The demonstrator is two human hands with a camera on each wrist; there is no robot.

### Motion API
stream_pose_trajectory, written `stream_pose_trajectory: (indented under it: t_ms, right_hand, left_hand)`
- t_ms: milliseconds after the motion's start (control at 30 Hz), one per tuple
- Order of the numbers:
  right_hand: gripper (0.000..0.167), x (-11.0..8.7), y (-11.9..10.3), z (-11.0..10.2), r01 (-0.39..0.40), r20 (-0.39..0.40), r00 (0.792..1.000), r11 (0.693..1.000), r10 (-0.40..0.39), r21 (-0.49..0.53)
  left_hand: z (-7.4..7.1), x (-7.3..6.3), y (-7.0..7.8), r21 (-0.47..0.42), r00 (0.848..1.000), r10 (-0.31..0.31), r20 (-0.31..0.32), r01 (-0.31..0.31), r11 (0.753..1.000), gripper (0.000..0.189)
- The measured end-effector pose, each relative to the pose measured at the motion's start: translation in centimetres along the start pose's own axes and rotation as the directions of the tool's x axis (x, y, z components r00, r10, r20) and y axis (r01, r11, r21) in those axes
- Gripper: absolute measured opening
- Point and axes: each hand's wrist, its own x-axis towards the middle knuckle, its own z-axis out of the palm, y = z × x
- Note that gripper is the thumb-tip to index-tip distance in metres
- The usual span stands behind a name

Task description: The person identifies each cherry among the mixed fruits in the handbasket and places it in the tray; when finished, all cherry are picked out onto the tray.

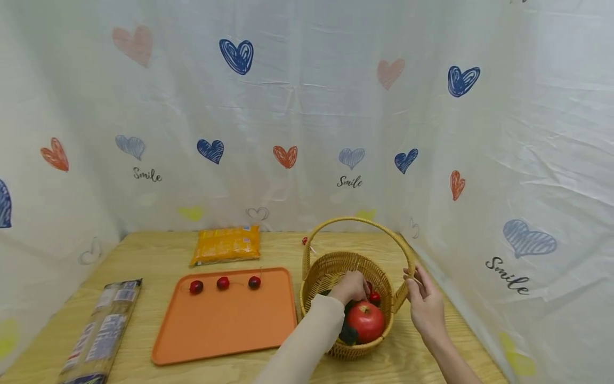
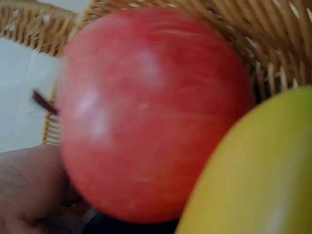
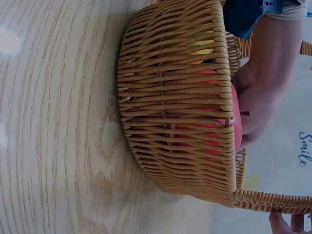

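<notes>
A woven wicker basket (image 1: 352, 352) with a tall arched handle stands on the table. My left hand (image 1: 352, 286) reaches down inside it, near small red cherries (image 1: 374, 298); its fingertips are hidden, so whether it pinches one is unclear. A big red apple (image 2: 151, 112) lies in the basket right by this hand, its stem showing. Beside the apple is a smooth yellow-green fruit (image 2: 263, 175), cut off by the left wrist view's edge. My right hand (image 1: 425, 304) grips the basket handle (image 1: 408, 256) low on its right side.
Left of the basket lies an orange tray (image 1: 225, 325) with three cherries (image 1: 223, 282) along its far edge. Behind it is an orange packet (image 1: 227, 244). A long clear-and-printed packet (image 1: 103, 330) lies at the left. A heart-printed curtain (image 1: 307, 106) encloses the table.
</notes>
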Motion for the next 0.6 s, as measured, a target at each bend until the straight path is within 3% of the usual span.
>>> stream_pose_trajectory:
  t_ms: [100,267,433,600]
  right_hand:
    - [0.052,-0.1,-0.2,-0.1,-0.007,-0.002,1.0,1.0,0.007,-0.006]
    - [0.053,-0.1,-0.5,0.3,0.0,0.02,1.0,1.0,0.001,-0.014]
    - [0.053,-0.1,-0.4,0.3,-0.006,0.02,1.0,1.0,0.006,-0.012]
    - [0.052,-0.1,-0.1,-0.1,0.004,0.015,1.0,1.0,-0.004,0.003]
  left_hand:
    - [0.1,0.0,0.2,0.088,0.999,0.051,0.015,-0.052,0.995,0.006]
    - [-0.3,-0.2,-0.5,0.075,0.999,0.052,0.011,-0.052,0.996,0.005]
    - [-1.1,-0.4,-1.1,-0.099,0.998,0.058,-0.024,-0.06,0.993,0.015]
    - [-2.7,-1.1,-1.9,-0.317,0.993,0.07,-0.094,-0.096,0.944,0.018]
